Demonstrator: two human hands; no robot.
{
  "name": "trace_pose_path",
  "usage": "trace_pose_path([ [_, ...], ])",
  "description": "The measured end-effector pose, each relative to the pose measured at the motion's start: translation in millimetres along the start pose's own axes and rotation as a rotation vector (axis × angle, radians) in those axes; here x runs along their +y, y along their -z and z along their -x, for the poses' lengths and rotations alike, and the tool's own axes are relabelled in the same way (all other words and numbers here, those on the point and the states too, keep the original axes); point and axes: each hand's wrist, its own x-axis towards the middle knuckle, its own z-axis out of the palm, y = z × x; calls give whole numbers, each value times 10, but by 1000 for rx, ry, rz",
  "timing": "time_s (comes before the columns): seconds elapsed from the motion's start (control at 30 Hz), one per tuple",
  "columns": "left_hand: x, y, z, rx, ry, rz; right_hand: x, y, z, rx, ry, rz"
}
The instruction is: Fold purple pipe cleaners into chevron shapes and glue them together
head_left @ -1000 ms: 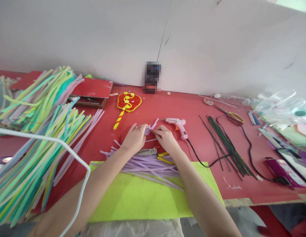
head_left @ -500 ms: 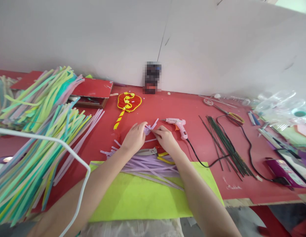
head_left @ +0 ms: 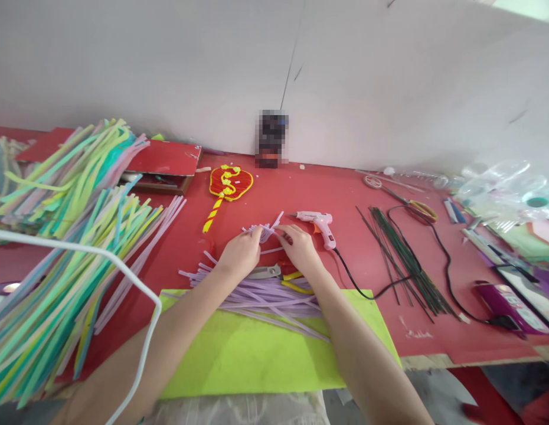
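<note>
Between my two hands is a small lilac piece of bent pipe cleaners (head_left: 267, 234), with several short ends sticking out. My left hand (head_left: 240, 252) is closed on its left side, the thumb pressed on top. The fingertips of my right hand (head_left: 298, 243) pinch the piece at its right end. Just below lies a pile of lilac pipe cleaners (head_left: 265, 298), with pliers or cutters (head_left: 266, 272) with yellow-and-red handles resting near it. A pink glue gun (head_left: 317, 223) lies to the right of my right hand.
A red-and-yellow fan shape (head_left: 231, 183) lies behind my hands. Bundles of coloured pipe cleaners (head_left: 79, 283) fill the left. Dark green stems (head_left: 402, 265), scissors (head_left: 420, 211) and a black cord lie right. A white cable (head_left: 144, 289) crosses my left forearm. A lime green sheet (head_left: 257, 366) lies in front.
My left hand has shifted slightly left and down, and its grip has changed, showing more lilac ends beyond the fingers. My right hand still pinches the piece, its fingers more arched.
</note>
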Motion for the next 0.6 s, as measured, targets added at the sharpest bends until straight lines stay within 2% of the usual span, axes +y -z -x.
trace_pose_path([
  [0.17,24,39,1,-26,4,-3,-11,11,2,69,-51,-75],
  [0.33,28,36,2,0,-8,20,-7,54,3,160,-84,-65],
  [0.43,-3,37,2,82,25,73,14,95,2,146,-56,-31],
  [0.6,-90,49,-8,315,149,215,-13,91,16,-29,36,-41],
])
